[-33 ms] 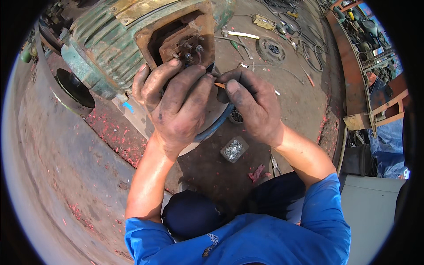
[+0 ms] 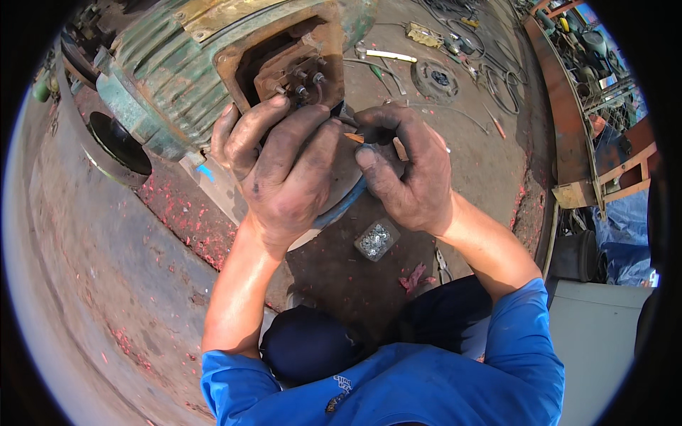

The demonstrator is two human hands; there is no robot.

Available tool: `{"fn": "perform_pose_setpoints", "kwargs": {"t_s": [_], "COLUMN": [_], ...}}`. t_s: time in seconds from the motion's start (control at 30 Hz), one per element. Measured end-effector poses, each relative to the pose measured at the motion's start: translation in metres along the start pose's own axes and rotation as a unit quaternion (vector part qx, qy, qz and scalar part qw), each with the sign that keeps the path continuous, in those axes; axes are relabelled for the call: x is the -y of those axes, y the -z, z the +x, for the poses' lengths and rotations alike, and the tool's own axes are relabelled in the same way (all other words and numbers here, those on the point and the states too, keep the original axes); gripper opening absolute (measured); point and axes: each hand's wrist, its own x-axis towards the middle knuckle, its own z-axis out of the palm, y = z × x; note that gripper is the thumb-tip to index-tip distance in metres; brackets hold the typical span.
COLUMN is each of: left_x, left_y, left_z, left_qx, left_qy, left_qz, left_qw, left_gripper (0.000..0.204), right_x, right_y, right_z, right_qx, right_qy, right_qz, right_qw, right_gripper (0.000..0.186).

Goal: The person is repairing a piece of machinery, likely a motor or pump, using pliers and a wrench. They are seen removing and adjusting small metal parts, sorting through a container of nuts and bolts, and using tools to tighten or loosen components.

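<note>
Left hand [image 2: 288, 167] observed bent over the lower edge of the box [image 2: 231, 60] on the green motor [image 2: 160, 96]; its fingers are curled, their pads hidden from where I stand, so I cannot tell what they grip. Right hand [image 2: 415, 167] noted just beside it, thumb and forefinger bent toward each other with a gap showing between their tips. Whether that hand grips anything in the shadow there, I cannot tell.

Orange strip [image 2: 353, 137] located between the two hands, just below the box, close to the left fingertips; contact not confirmed. Studs [image 2: 301, 91] stand inside the box, above the left knuckles. Blue hose [image 2: 342, 207] curves beneath the hands. Tray [image 2: 392, 244] of small metal parts sits on the floor nearer the knees, with pliers [image 2: 443, 266] to its right.

Assessment: such small work is best steadied by bracing the left hand on the box and leaving the finer movement to the right thumb and forefinger. Pinching near the strip's end should limit bending. Fingers held lower would, in my judgement, improve sight of the contact point; fingertips should avoid the box's rough edge.
</note>
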Motion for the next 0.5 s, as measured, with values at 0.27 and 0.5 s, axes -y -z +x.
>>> {"fn": "perform_pose_setpoints", "kwargs": {"t_s": [0.27,0.5], "left_x": [0.0,-0.002], "left_y": [0.002,0.002], "left_z": [0.002,0.002], "left_qx": [0.002,0.003], "left_qy": [0.005,0.011], "left_qz": [0.0,-0.022], "left_qw": [1.0,1.0], "left_gripper": [0.014,0.018], "right_x": [-0.006,0.008], "right_y": [0.004,0.002], "right_z": [0.011,0.006], "right_qx": [0.04,0.013], "right_qy": [0.151,-0.122], "right_qz": [-0.202,0.098], "right_qw": [0.967,0.988], "right_gripper": [0.013,0.014]}}
